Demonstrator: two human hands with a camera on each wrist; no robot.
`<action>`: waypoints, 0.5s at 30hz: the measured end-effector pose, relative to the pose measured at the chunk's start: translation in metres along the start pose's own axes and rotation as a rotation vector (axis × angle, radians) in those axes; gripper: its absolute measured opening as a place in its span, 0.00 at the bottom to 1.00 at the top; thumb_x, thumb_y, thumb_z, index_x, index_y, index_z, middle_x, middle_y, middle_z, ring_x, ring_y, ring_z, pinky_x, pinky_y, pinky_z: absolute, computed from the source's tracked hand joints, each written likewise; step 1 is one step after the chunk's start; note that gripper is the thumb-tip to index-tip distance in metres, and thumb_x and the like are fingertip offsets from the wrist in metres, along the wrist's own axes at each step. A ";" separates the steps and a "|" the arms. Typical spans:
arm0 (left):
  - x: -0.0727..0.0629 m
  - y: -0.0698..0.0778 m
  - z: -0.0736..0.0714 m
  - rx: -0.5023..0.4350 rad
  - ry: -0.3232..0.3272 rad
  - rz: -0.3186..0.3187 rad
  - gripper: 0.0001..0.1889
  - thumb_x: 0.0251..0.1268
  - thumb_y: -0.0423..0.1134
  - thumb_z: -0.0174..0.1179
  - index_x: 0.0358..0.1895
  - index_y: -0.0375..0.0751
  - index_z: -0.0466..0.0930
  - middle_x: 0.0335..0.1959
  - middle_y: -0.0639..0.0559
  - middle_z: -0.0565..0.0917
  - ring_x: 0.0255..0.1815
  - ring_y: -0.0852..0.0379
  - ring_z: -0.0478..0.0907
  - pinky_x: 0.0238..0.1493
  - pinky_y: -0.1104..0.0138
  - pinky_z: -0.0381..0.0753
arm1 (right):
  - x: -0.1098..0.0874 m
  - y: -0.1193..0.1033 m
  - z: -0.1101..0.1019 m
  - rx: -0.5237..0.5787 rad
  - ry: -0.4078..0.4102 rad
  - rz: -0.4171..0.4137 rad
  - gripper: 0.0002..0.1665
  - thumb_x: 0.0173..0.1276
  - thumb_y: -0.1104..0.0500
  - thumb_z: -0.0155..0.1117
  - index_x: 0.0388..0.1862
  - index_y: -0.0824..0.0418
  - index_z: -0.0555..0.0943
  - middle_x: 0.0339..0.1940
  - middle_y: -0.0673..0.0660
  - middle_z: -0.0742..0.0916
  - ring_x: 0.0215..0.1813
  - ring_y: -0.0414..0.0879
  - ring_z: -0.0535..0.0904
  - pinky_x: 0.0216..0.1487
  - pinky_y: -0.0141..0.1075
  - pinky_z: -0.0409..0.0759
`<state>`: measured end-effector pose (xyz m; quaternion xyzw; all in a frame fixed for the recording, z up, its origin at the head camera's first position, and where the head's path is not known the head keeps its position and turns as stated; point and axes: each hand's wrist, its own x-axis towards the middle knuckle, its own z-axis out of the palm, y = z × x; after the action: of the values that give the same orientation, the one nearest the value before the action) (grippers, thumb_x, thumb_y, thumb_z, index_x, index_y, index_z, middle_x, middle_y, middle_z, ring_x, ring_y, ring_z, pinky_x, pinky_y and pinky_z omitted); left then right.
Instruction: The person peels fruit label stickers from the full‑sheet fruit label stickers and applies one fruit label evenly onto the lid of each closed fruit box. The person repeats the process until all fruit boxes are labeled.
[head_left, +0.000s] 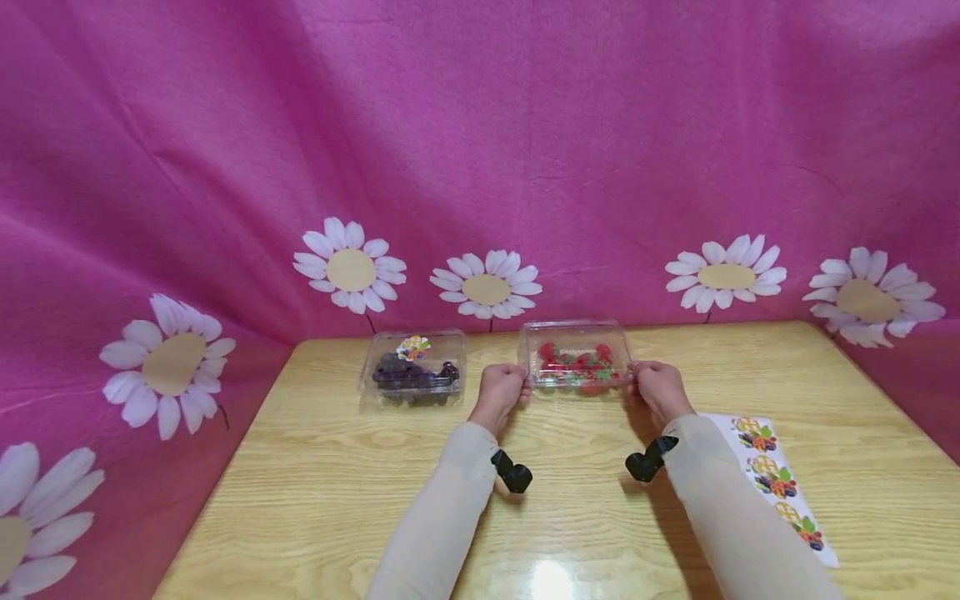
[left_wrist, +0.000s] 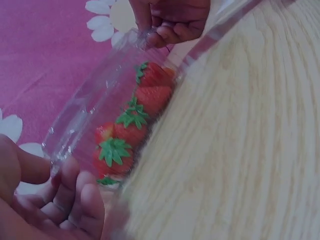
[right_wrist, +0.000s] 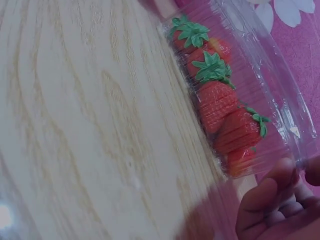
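Note:
A clear plastic clamshell box (head_left: 576, 354) of strawberries (right_wrist: 217, 102) is at the back of the wooden table. My left hand (head_left: 504, 390) pinches its near left corner between thumb and fingers. At the near right corner, my right hand (head_left: 658, 387) pinches the rim the same way. Through the front wall the red berries and green leaf caps (left_wrist: 114, 151) show. Left of my left hand stands a second clear box (head_left: 412, 367) with dark grapes (head_left: 412, 372) inside and a fruit sticker (head_left: 413, 347) on its lid.
A white sheet of fruit stickers (head_left: 776, 483) lies on the table (head_left: 337, 492) to the right, partly under my right forearm. Behind the table hangs a pink cloth (head_left: 480, 150) with white daisies, close to both boxes. Each wrist wears a black camera mount (head_left: 512, 472).

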<state>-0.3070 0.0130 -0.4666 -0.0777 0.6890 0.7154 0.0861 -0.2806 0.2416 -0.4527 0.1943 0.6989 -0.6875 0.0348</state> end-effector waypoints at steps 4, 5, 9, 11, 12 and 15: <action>-0.003 0.002 0.000 0.001 0.018 0.005 0.13 0.71 0.30 0.51 0.45 0.21 0.80 0.20 0.52 0.76 0.18 0.66 0.70 0.20 0.77 0.70 | -0.002 0.000 0.000 -0.032 0.013 -0.003 0.24 0.79 0.62 0.41 0.66 0.76 0.66 0.22 0.43 0.77 0.23 0.30 0.72 0.24 0.23 0.73; -0.003 0.002 0.000 0.005 0.012 0.006 0.13 0.71 0.30 0.51 0.45 0.21 0.80 0.20 0.53 0.76 0.18 0.66 0.70 0.21 0.77 0.70 | -0.004 0.000 0.000 -0.043 0.014 -0.005 0.24 0.79 0.62 0.40 0.66 0.76 0.66 0.23 0.43 0.77 0.23 0.30 0.72 0.25 0.24 0.73; -0.006 0.004 -0.004 0.033 -0.015 0.000 0.13 0.72 0.29 0.50 0.46 0.20 0.79 0.21 0.53 0.76 0.19 0.67 0.70 0.23 0.77 0.71 | -0.007 -0.001 0.001 -0.072 0.017 -0.021 0.24 0.78 0.63 0.40 0.66 0.77 0.66 0.25 0.44 0.77 0.25 0.31 0.72 0.27 0.24 0.74; -0.008 0.004 -0.006 0.050 -0.029 -0.003 0.13 0.72 0.29 0.50 0.47 0.20 0.79 0.21 0.53 0.76 0.19 0.67 0.70 0.23 0.77 0.72 | -0.009 -0.002 0.002 -0.080 0.009 -0.022 0.24 0.78 0.63 0.40 0.66 0.77 0.66 0.26 0.45 0.77 0.26 0.31 0.72 0.28 0.24 0.75; -0.009 0.005 -0.007 0.064 -0.035 -0.005 0.13 0.72 0.30 0.50 0.47 0.20 0.79 0.21 0.53 0.76 0.19 0.67 0.71 0.24 0.78 0.72 | -0.010 -0.002 0.002 -0.084 0.005 -0.021 0.23 0.78 0.63 0.40 0.65 0.76 0.66 0.26 0.45 0.77 0.26 0.31 0.72 0.28 0.24 0.75; -0.011 0.006 -0.011 0.092 -0.052 -0.008 0.14 0.72 0.30 0.50 0.49 0.20 0.78 0.22 0.53 0.76 0.19 0.67 0.71 0.24 0.78 0.73 | -0.015 -0.002 0.001 -0.107 -0.011 -0.029 0.21 0.79 0.62 0.40 0.61 0.75 0.68 0.26 0.46 0.76 0.27 0.32 0.72 0.28 0.24 0.74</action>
<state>-0.2980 0.0019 -0.4592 -0.0576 0.7185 0.6842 0.1105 -0.2680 0.2372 -0.4463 0.1781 0.7371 -0.6507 0.0392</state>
